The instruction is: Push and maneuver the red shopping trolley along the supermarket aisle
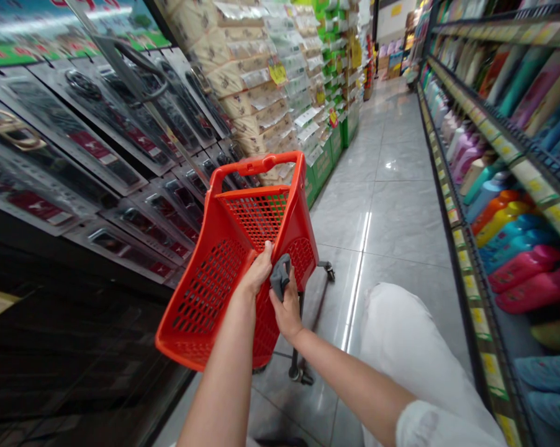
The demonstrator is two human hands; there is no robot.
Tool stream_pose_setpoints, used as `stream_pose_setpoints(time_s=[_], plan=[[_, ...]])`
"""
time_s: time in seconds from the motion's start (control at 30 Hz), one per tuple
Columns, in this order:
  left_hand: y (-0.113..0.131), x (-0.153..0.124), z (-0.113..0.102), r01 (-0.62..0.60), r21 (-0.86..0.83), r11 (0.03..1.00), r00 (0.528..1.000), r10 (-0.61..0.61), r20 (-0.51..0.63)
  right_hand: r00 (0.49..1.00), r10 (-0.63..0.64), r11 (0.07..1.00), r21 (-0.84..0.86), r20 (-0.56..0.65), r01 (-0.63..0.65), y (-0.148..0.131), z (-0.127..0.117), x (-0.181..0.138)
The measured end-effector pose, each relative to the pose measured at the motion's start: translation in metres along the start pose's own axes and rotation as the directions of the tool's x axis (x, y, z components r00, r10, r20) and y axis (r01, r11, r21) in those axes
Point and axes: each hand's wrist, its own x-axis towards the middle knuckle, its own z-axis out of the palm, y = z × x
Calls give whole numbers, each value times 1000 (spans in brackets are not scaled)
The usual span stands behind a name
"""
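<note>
A red plastic shopping cart with perforated walls stands tilted across my view in front of me. My left hand is closed over the cart's upper side rim, its fingers partly hidden from me. Close beside it, my right hand is closed on a folded dark grey cloth. That cloth lies against the outer face of the cart's side wall, just below the rim. At the cart's far end is its red handle, which neither hand touches.
Packaged belts hang on a rack at left. Stacked tissue packs line the aisle beyond the cart. Shelves at right hold colourful bottles. My white-clad knee is at lower right, above the shiny grey tiled floor.
</note>
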Motion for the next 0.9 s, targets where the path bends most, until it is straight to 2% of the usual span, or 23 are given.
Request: stream_pose_setpoints(time_s=[0.03, 0.1, 0.23, 0.27, 0.33, 0.4, 0.47, 0.53, 0.63, 0.7, 0.8, 0.9], plan=[[0, 0, 0, 5, 9, 1000, 1000, -4, -13, 1000, -10, 1000, -10, 8, 10, 4, 0, -6], [1, -1, 1, 4, 11, 1000, 1000, -4, -8, 999, 47, 999, 2, -23, -47, 14, -3, -7], [1, -3, 1, 3, -18, 1000, 999, -2, 39, 966, 234, 970, 91, -109, -225, 16, -6, 28], [1, -3, 1, 4, -18, 1000, 999, -4, 41, 966, 230, 971, 93, -114, -220, 10, -5, 36], [2, -3, 1, 10, -4, 1000, 1000, -9, 22, 985, 142, 989, 53, -96, -137, -2, -3, 38], [3, -2, 2, 30, 16, 999, 999, -30, -10, 999, 15, 1000, -18, -45, -15, -8, -1, 20], [6, -3, 2, 57, 31, 998, 998, -56, -36, 999, -47, 996, -77, 5, 48, -1, 1, -9], [8, -4, 3, 68, 34, 997, 997, -67, -37, 1000, 22, 996, -83, -7, -23, 13, 5, -34], [9, -5, 3, 50, 20, 999, 999, -50, -12, 956, 263, 964, 4, -130, -265, 28, 13, -41], [9, -5, 3, 30, 14, 999, 1000, -30, 4, 920, 341, 940, 64, -195, -335, 25, 19, -23], [9, -4, 3, 10, -4, 1000, 999, -10, 33, 943, 259, 966, 70, -207, -250, 14, 17, 26], [9, -3, 4, 11, -33, 999, 998, -9, 65, 952, 207, 978, 55, -227, -200, 18, 2, 70]])
